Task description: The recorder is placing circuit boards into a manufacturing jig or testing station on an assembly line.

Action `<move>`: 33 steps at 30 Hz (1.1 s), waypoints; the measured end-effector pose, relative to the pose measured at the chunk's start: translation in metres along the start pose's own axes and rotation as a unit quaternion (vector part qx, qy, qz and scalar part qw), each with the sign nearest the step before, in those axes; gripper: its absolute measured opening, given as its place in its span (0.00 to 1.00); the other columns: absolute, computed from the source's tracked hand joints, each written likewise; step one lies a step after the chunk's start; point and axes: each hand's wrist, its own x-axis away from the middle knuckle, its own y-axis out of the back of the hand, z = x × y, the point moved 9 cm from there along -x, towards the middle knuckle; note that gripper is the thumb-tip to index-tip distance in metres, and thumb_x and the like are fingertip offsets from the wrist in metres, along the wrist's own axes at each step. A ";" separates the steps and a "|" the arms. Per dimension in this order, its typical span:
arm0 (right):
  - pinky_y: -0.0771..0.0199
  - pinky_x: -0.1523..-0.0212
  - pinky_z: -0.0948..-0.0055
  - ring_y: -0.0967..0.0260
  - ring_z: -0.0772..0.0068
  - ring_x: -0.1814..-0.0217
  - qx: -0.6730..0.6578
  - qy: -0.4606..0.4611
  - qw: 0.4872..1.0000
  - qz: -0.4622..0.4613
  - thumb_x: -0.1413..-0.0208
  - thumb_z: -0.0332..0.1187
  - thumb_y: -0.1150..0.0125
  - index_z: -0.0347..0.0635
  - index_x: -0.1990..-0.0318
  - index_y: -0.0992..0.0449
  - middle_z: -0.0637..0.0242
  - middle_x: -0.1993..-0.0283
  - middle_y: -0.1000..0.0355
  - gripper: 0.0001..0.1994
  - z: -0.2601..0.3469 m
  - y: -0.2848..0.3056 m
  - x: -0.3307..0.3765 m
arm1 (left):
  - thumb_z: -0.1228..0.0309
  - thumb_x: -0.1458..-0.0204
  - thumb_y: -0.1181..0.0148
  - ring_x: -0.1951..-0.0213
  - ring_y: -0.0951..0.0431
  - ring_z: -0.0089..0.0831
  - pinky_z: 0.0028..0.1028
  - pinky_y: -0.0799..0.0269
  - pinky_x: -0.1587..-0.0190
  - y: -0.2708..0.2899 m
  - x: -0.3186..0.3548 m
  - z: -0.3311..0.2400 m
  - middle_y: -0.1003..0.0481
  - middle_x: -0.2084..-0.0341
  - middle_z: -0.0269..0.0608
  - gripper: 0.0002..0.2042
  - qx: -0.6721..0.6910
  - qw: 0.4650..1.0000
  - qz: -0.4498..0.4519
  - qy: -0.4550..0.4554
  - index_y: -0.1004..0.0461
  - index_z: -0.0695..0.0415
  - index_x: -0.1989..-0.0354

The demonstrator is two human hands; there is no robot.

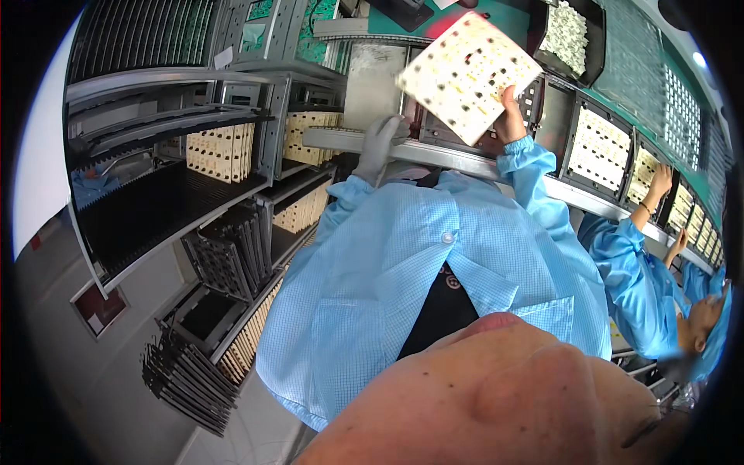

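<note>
A cream-white square circuit board panel (pixel 457 74) with dark components is raised, tilted, above the conveyor line. My right hand (pixel 509 120) is closed on its lower right edge, the thumb over the face and the other fingers hidden behind. My left hand (pixel 381 139), in a grey glove, is at the near metal rail (pixel 333 139) of the conveyor, its fingers loosely bent and nothing visible in them. Beyond it is a flat grey metal plate (pixel 376 81).
On the left stand metal racks (pixel 174 77) with upright cream boards (pixel 221 151). Black slotted trays (pixel 190 380) are stacked below. Boards in black carriers (pixel 598 149) line the conveyor rightward, where a co-worker's hand (pixel 660 182) touches one. A black bin (pixel 566 39) holds small white parts.
</note>
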 end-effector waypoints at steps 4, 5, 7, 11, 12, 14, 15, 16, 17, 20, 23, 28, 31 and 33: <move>0.37 0.41 0.64 0.38 0.62 0.40 0.034 -0.040 0.998 -0.019 0.45 0.66 0.63 0.39 0.35 0.48 0.59 0.38 0.40 0.41 0.002 -0.007 -0.011 | 0.65 0.41 0.51 0.63 0.24 0.28 0.27 0.27 0.58 0.026 -0.006 0.015 0.25 0.64 0.40 0.14 0.051 0.999 -0.016 0.007 0.29 0.63 0.54; 0.40 0.40 0.68 0.40 0.67 0.39 0.077 -0.014 0.997 -0.016 0.44 0.65 0.65 0.35 0.36 0.47 0.59 0.38 0.41 0.42 0.007 -0.010 -0.016 | 0.66 0.41 0.52 0.62 0.24 0.28 0.27 0.27 0.58 0.033 -0.008 0.021 0.25 0.64 0.40 0.14 0.067 0.997 -0.023 0.011 0.29 0.63 0.54; 0.39 0.40 0.68 0.40 0.67 0.39 0.066 -0.020 0.998 -0.006 0.44 0.65 0.65 0.35 0.36 0.47 0.59 0.38 0.41 0.42 0.001 -0.002 -0.026 | 0.66 0.41 0.52 0.62 0.24 0.29 0.27 0.26 0.58 0.036 -0.009 0.021 0.25 0.64 0.40 0.14 0.074 0.997 -0.025 0.017 0.29 0.63 0.54; 0.37 0.42 0.67 0.39 0.66 0.40 0.036 -0.042 0.998 0.003 0.44 0.65 0.65 0.36 0.36 0.48 0.59 0.38 0.41 0.42 -0.003 0.001 -0.038 | 0.67 0.41 0.52 0.62 0.24 0.28 0.27 0.26 0.59 0.040 -0.008 0.020 0.25 0.64 0.40 0.14 0.071 0.996 -0.045 0.014 0.29 0.62 0.54; 0.36 0.42 0.67 0.39 0.66 0.40 0.031 -0.048 0.998 0.002 0.44 0.65 0.65 0.36 0.36 0.48 0.59 0.38 0.41 0.42 0.000 -0.003 -0.037 | 0.67 0.41 0.52 0.62 0.24 0.28 0.28 0.26 0.59 0.040 -0.008 0.019 0.25 0.63 0.40 0.14 0.064 0.997 -0.043 0.011 0.29 0.62 0.54; 0.33 0.44 0.64 0.35 0.61 0.42 0.040 -0.051 0.998 -0.009 0.46 0.67 0.62 0.39 0.36 0.46 0.57 0.40 0.38 0.42 0.009 -0.014 -0.035 | 0.67 0.41 0.52 0.62 0.24 0.28 0.28 0.27 0.59 0.040 -0.009 0.018 0.25 0.63 0.40 0.14 0.050 0.998 -0.038 0.004 0.29 0.62 0.53; 0.33 0.44 0.64 0.35 0.61 0.42 0.040 -0.051 0.998 -0.006 0.47 0.67 0.62 0.39 0.36 0.46 0.57 0.39 0.38 0.43 0.017 -0.024 -0.031 | 0.66 0.41 0.52 0.62 0.24 0.28 0.28 0.27 0.58 0.040 -0.010 0.018 0.25 0.63 0.40 0.14 0.053 0.998 -0.042 0.008 0.29 0.62 0.53; 0.33 0.44 0.64 0.35 0.61 0.42 0.039 -0.052 0.998 -0.003 0.47 0.67 0.61 0.38 0.36 0.46 0.57 0.39 0.38 0.43 0.020 -0.029 -0.028 | 0.66 0.41 0.52 0.62 0.24 0.29 0.28 0.27 0.58 0.038 -0.010 0.018 0.25 0.63 0.41 0.14 0.056 0.997 -0.046 0.012 0.29 0.62 0.53; 0.34 0.43 0.65 0.36 0.62 0.41 0.010 -0.060 0.998 0.015 0.46 0.67 0.61 0.38 0.36 0.47 0.57 0.39 0.38 0.43 0.015 -0.025 -0.033 | 0.66 0.41 0.52 0.62 0.24 0.29 0.28 0.27 0.58 0.037 -0.011 0.018 0.25 0.64 0.41 0.14 0.058 0.997 -0.050 0.016 0.29 0.62 0.53; 0.38 0.42 0.69 0.38 0.66 0.41 0.078 -0.031 0.996 0.005 0.43 0.64 0.64 0.34 0.37 0.45 0.58 0.39 0.38 0.41 0.023 -0.012 -0.047 | 0.65 0.41 0.52 0.61 0.24 0.29 0.29 0.27 0.57 0.030 -0.018 0.021 0.25 0.63 0.41 0.15 0.103 0.994 -0.034 0.029 0.30 0.62 0.53; 0.41 0.42 0.72 0.39 0.68 0.41 0.220 -0.003 0.975 0.029 0.44 0.67 0.67 0.28 0.40 0.41 0.54 0.40 0.38 0.44 0.030 0.004 -0.066 | 0.64 0.41 0.52 0.61 0.24 0.30 0.29 0.28 0.58 0.019 -0.019 0.002 0.25 0.63 0.42 0.15 0.066 0.997 -0.032 0.010 0.30 0.62 0.53; 0.43 0.40 0.73 0.40 0.67 0.41 0.289 0.025 0.957 0.019 0.45 0.68 0.69 0.26 0.41 0.40 0.53 0.41 0.37 0.46 0.037 0.002 -0.076 | 0.63 0.42 0.51 0.61 0.25 0.31 0.29 0.29 0.57 0.014 -0.022 0.003 0.26 0.63 0.43 0.16 0.088 0.995 -0.030 0.041 0.31 0.63 0.53; 0.42 0.41 0.73 0.40 0.67 0.41 0.256 0.000 0.966 0.030 0.45 0.68 0.69 0.26 0.41 0.40 0.53 0.41 0.37 0.46 0.038 -0.006 -0.073 | 0.63 0.42 0.51 0.61 0.25 0.31 0.29 0.29 0.57 0.011 -0.022 -0.004 0.26 0.64 0.43 0.16 0.114 0.992 -0.035 0.048 0.32 0.63 0.52; 0.42 0.41 0.73 0.39 0.68 0.41 0.228 -0.012 0.973 0.024 0.45 0.68 0.69 0.27 0.41 0.40 0.54 0.41 0.38 0.46 0.035 -0.001 -0.077 | 0.62 0.42 0.50 0.61 0.25 0.31 0.29 0.29 0.56 0.010 -0.024 -0.003 0.26 0.64 0.43 0.17 0.131 0.990 -0.032 0.052 0.32 0.62 0.52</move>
